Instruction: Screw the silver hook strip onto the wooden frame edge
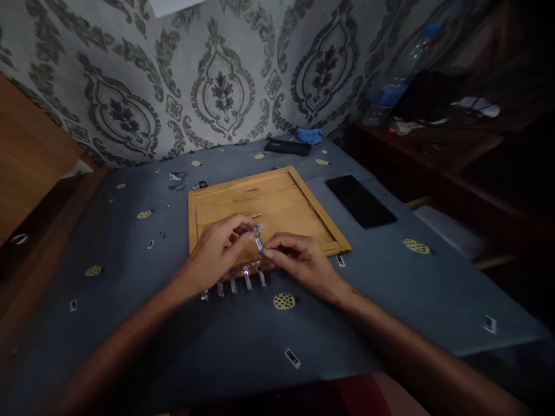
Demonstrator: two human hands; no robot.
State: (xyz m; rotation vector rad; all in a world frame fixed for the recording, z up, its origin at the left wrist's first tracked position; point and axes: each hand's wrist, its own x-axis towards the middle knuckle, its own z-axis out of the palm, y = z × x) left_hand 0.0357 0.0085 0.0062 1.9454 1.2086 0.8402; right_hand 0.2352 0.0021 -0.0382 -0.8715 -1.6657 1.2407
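Dim blue-grey tablecloth (390, 289), wooden tray (277, 199) at centre. Small metal piece (259, 241) sits over the tray's near edge, pinched from both sides: left hand (217, 251) fingertips closed on its upper end, right hand (303, 263) thumb and forefinger closed on its lower end, probably to steady so tiny a part. Row of metal pieces (234, 284) lies at 6 o'clock, side by side, looks sorted. Black phone (359, 201) at 2 o'clock, clear of the tray. Piece's shape too blurred and dark to read; fingers hide part of it.

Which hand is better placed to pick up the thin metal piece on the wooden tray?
Probably the left hand: its fingertips lie just beside the thin metal piece; the right hand, pinching a small part, sits farther back.
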